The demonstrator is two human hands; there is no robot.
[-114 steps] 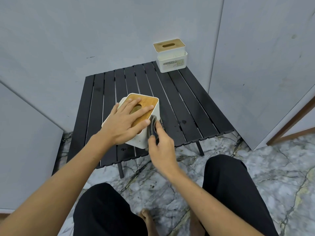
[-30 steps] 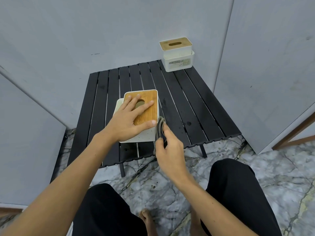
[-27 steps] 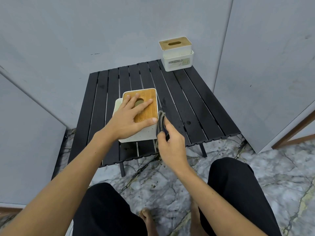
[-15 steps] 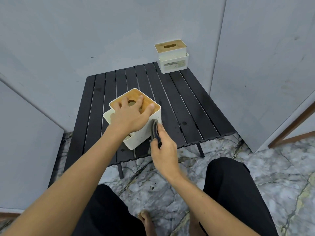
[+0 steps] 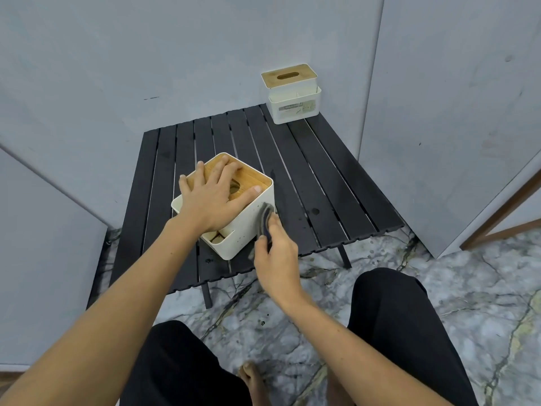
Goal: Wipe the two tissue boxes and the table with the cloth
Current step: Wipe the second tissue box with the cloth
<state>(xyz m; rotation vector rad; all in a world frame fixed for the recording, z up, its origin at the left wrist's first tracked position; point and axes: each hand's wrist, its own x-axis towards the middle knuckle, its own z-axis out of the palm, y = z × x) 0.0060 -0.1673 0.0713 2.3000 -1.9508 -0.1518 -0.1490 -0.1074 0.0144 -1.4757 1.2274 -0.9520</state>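
The black slatted table (image 5: 330, 171) carried both boxes: the far tissue box (image 5: 292, 96) stood untouched at the back right corner, well apart from the near tissue box (image 5: 234, 230) at the front. Compared with a second earlier, the near box had been rotated so that one corner pointed toward the person, presenting a fresh side wall. The left hand (image 5: 215, 197) lay spread on the wooden lid, steadying it. The right hand (image 5: 276, 253) gripped the dark cloth (image 5: 265, 219) and pressed it against that wall. Judged progress: first box nearly complete; second box and table outstanding.
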